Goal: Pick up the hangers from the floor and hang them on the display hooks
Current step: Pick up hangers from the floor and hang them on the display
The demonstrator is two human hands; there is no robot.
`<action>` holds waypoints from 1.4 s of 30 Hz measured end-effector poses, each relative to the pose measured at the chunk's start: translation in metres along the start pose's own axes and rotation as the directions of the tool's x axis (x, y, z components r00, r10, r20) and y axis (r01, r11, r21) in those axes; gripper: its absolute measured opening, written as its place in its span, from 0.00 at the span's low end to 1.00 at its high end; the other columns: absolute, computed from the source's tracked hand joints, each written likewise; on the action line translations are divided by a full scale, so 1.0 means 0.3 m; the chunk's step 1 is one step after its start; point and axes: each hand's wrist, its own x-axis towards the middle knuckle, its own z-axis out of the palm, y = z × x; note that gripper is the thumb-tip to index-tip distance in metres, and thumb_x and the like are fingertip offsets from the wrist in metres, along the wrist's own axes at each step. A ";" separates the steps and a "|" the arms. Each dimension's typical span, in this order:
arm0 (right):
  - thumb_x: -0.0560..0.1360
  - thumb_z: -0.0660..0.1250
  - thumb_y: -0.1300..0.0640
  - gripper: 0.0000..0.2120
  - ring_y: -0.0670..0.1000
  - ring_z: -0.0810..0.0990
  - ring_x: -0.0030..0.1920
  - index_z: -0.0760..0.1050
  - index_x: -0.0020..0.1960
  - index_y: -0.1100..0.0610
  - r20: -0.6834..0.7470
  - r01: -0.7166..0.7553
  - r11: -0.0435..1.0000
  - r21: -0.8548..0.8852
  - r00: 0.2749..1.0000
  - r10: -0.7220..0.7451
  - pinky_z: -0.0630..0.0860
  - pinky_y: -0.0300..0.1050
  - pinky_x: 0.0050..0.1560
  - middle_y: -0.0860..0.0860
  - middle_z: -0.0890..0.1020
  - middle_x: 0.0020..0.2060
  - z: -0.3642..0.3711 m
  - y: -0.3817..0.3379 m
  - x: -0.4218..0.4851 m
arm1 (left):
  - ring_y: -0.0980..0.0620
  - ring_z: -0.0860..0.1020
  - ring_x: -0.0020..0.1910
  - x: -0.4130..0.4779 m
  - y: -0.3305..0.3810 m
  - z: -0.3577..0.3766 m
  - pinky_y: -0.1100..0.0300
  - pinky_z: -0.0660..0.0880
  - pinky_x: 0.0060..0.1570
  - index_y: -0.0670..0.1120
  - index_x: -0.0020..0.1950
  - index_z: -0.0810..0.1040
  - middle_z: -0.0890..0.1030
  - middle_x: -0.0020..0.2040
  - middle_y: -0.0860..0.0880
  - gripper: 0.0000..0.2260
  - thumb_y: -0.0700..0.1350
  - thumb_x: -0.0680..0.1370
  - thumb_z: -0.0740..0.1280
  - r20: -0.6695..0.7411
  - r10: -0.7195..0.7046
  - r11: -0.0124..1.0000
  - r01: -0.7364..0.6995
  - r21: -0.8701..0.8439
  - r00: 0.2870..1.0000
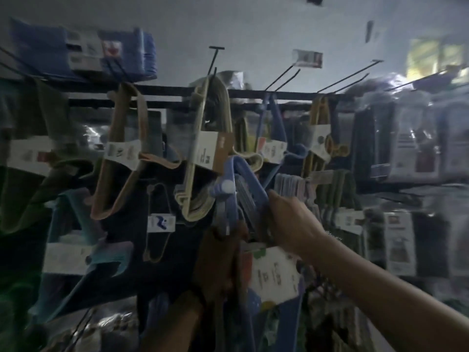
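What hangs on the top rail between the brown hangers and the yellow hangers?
The head view shows two bundles there: cream hangers, then blue hangers to their right.

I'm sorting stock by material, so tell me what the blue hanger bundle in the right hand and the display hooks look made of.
Blue hanger bundle, held by the right hand: probably moulded plastic, matte, judging by the flat, thick arms of one even colour. Display hooks: likely metal wire with a dark coating, as they are thin, straight, rigid rods. Blur leaves both finishes uncertain.
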 end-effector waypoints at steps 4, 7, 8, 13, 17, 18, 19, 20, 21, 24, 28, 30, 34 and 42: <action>0.85 0.60 0.50 0.05 0.56 0.80 0.31 0.68 0.52 0.49 -0.163 0.012 1.000 0.020 0.987 -0.008 0.79 0.54 0.31 0.51 0.80 0.35 -0.068 0.110 0.063 | 0.48 0.75 0.32 0.138 0.016 -0.026 0.48 0.76 0.40 0.49 0.36 0.72 0.73 0.29 0.54 0.22 0.67 0.74 0.70 -0.096 0.023 0.970 0.001 0.245 0.995; 0.85 0.60 0.48 0.07 0.54 0.82 0.30 0.71 0.56 0.50 -0.217 -0.026 1.000 -0.007 0.976 0.024 0.81 0.55 0.31 0.50 0.82 0.34 -0.163 0.189 0.099 | 0.49 0.78 0.33 0.233 0.034 -0.053 0.50 0.76 0.40 0.56 0.41 0.75 0.78 0.34 0.49 0.14 0.64 0.80 0.66 -0.056 0.314 0.860 -0.258 0.440 0.948; 0.85 0.61 0.48 0.06 0.53 0.82 0.31 0.72 0.55 0.51 -0.211 -0.042 0.999 -0.026 0.977 0.035 0.80 0.53 0.31 0.49 0.81 0.34 -0.202 0.211 0.117 | 0.52 0.81 0.35 0.262 0.051 -0.061 0.52 0.78 0.41 0.58 0.45 0.77 0.81 0.37 0.48 0.11 0.61 0.82 0.65 -0.029 0.392 0.809 -0.330 0.486 0.919; 0.84 0.65 0.52 0.07 0.55 0.85 0.39 0.77 0.54 0.56 -0.078 -0.144 0.980 -0.135 0.988 0.134 0.82 0.54 0.39 0.55 0.84 0.41 -0.333 0.325 0.286 | 0.60 0.83 0.41 0.375 0.201 -0.056 0.58 0.80 0.43 0.61 0.57 0.83 0.85 0.40 0.56 0.07 0.55 0.85 0.65 0.219 0.509 0.625 -0.532 0.571 0.832; 0.83 0.66 0.54 0.05 0.53 0.83 0.42 0.75 0.52 0.55 0.005 -0.092 0.974 -0.207 0.995 0.095 0.81 0.43 0.40 0.51 0.82 0.42 -0.370 0.394 0.484 | 0.63 0.80 0.39 0.471 0.310 0.002 0.69 0.74 0.37 0.65 0.60 0.80 0.81 0.39 0.62 0.09 0.57 0.84 0.61 0.437 0.376 0.525 -0.577 0.626 0.817; 0.83 0.66 0.54 0.05 0.53 0.81 0.44 0.74 0.51 0.55 0.001 -0.056 0.969 -0.239 0.998 0.058 0.79 0.38 0.41 0.49 0.79 0.42 -0.375 0.409 0.536 | 0.61 0.80 0.39 0.501 0.331 0.023 0.68 0.74 0.36 0.65 0.58 0.80 0.81 0.40 0.61 0.10 0.59 0.84 0.60 0.461 0.370 0.488 -0.591 0.642 0.807; 0.83 0.65 0.55 0.04 0.54 0.80 0.48 0.74 0.50 0.55 0.015 -0.024 0.961 -0.274 0.999 0.029 0.79 0.38 0.47 0.49 0.77 0.42 -0.379 0.425 0.592 | 0.60 0.80 0.39 0.528 0.351 0.044 0.67 0.74 0.37 0.63 0.54 0.81 0.82 0.40 0.59 0.10 0.59 0.84 0.60 0.479 0.375 0.456 -0.608 0.650 0.794; 0.82 0.65 0.56 0.04 0.57 0.80 0.52 0.73 0.49 0.55 -0.003 -0.018 0.958 -0.285 1.000 0.018 0.79 0.44 0.54 0.49 0.76 0.43 -0.382 0.445 0.646 | 0.59 0.80 0.40 0.557 0.372 0.067 0.64 0.75 0.39 0.60 0.50 0.82 0.82 0.41 0.58 0.11 0.58 0.85 0.62 0.491 0.388 0.442 -0.625 0.644 0.780; 0.81 0.65 0.56 0.04 0.59 0.80 0.53 0.73 0.49 0.55 -0.023 -0.039 0.952 -0.302 0.999 0.034 0.78 0.49 0.56 0.50 0.76 0.43 -0.389 0.458 0.693 | 0.58 0.81 0.41 0.590 0.388 0.089 0.60 0.77 0.41 0.57 0.46 0.82 0.82 0.41 0.56 0.12 0.55 0.86 0.63 0.491 0.402 0.437 -0.633 0.639 0.773; 0.79 0.68 0.55 0.07 0.55 0.80 0.44 0.74 0.45 0.57 -0.040 -0.035 0.942 -0.333 0.999 0.023 0.72 0.44 0.40 0.48 0.76 0.37 -0.411 0.515 0.809 | 0.58 0.83 0.39 0.670 0.432 0.165 0.61 0.80 0.40 0.55 0.49 0.85 0.85 0.41 0.54 0.11 0.55 0.85 0.64 0.455 0.402 0.454 -0.605 0.654 0.794; 0.78 0.70 0.57 0.08 0.56 0.81 0.46 0.75 0.54 0.59 -0.140 -0.046 0.940 -0.337 0.990 -0.001 0.74 0.47 0.43 0.53 0.79 0.43 -0.453 0.550 0.895 | 0.61 0.78 0.28 0.748 0.447 0.252 0.69 0.70 0.29 0.51 0.43 0.83 0.80 0.31 0.54 0.13 0.53 0.84 0.66 0.466 0.370 0.462 -0.595 0.658 0.804; 0.78 0.70 0.59 0.10 0.59 0.82 0.49 0.74 0.57 0.59 -0.204 -0.055 0.936 -0.347 0.979 -0.018 0.77 0.49 0.46 0.55 0.80 0.46 -0.467 0.553 0.913 | 0.58 0.75 0.28 0.773 0.454 0.282 0.65 0.69 0.31 0.47 0.42 0.83 0.78 0.30 0.50 0.21 0.62 0.81 0.64 0.474 0.369 0.460 -0.601 0.654 0.799; 0.80 0.68 0.56 0.08 0.60 0.80 0.44 0.72 0.57 0.55 -0.413 -0.064 0.958 -0.278 0.909 -0.059 0.74 0.51 0.41 0.53 0.76 0.42 -0.464 0.584 0.943 | 0.55 0.74 0.29 0.829 0.458 0.321 0.60 0.72 0.32 0.46 0.45 0.84 0.76 0.30 0.52 0.24 0.66 0.79 0.62 0.456 0.388 0.461 -0.597 0.656 0.801; 0.86 0.57 0.57 0.03 0.59 0.76 0.37 0.64 0.54 0.54 -0.557 -0.083 0.985 -0.150 0.830 -0.015 0.72 0.53 0.36 0.54 0.76 0.38 -0.356 0.607 0.936 | 0.42 0.81 0.36 0.914 0.415 0.354 0.44 0.79 0.39 0.54 0.48 0.85 0.83 0.36 0.45 0.13 0.54 0.85 0.64 0.485 0.340 0.418 -0.591 0.690 0.806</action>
